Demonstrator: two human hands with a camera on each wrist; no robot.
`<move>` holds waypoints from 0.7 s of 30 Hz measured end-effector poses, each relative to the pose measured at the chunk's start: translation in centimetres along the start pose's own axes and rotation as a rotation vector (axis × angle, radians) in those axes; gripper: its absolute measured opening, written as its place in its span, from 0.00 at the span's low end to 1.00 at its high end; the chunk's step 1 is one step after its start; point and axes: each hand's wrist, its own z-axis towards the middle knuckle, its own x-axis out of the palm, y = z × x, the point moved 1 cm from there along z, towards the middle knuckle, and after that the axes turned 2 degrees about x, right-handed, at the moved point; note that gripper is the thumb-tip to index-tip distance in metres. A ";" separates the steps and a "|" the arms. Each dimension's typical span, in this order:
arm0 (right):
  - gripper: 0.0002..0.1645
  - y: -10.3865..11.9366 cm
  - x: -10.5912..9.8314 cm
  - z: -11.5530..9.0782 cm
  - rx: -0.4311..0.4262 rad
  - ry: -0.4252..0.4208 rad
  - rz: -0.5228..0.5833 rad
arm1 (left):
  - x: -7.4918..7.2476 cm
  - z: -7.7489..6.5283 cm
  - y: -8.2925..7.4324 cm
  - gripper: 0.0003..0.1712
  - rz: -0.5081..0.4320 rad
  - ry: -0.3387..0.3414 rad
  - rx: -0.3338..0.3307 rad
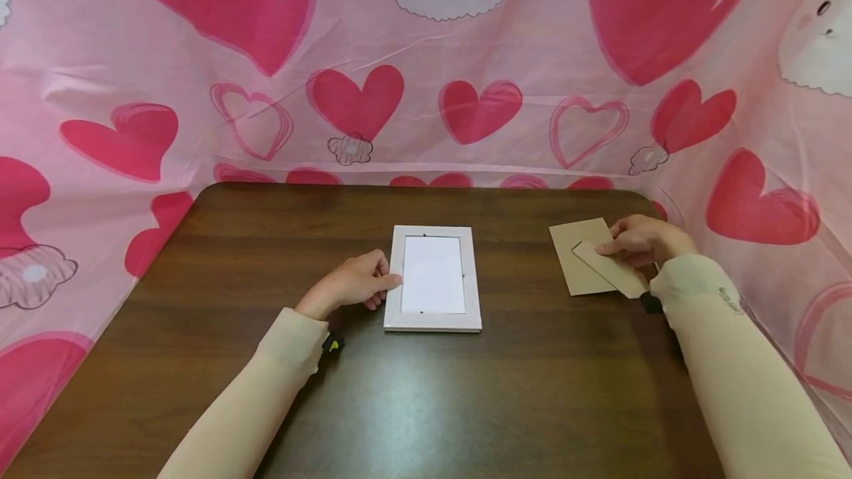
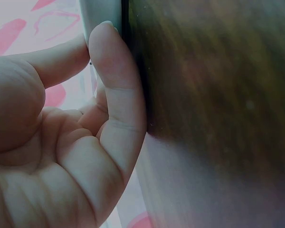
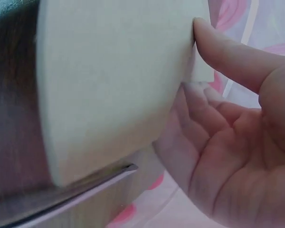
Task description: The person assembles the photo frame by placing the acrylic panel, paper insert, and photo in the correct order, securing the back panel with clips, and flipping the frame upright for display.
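A white picture frame (image 1: 471,279) lies on the table, with a white sheet (image 1: 431,272) inside its opening and small dark tabs around the inner edge. My left hand (image 1: 356,281) grips the frame's left side, its thumb on the rim and other fingers curled at the edge. Off to the right, my right hand (image 1: 642,239) pinches a brown backing board (image 1: 583,233) that has a narrow stand leg (image 1: 609,268) slanting across it. In the right wrist view the thumb presses the edge of a pale panel (image 3: 109,85); some of the right fingertips are hidden behind it.
Both hands work over a dark wooden table (image 1: 399,405). A pink cloth (image 1: 426,50) with hearts hangs behind and along both sides of it. The backing board is near the table's right side, apart from the frame.
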 end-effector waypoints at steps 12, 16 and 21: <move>0.33 -0.1 1.3 0.2 -0.208 0.004 0.185 | 0.1 0.0 -0.1 0.17 -0.001 0.002 0.005; 0.33 1.3 2.1 0.0 -0.298 -0.028 0.174 | 0.1 0.0 -0.1 0.17 -0.005 -0.001 0.010; 0.32 3.8 3.6 -0.3 -0.349 -0.066 0.213 | 0.1 -0.1 -0.1 0.17 -0.006 -0.003 0.012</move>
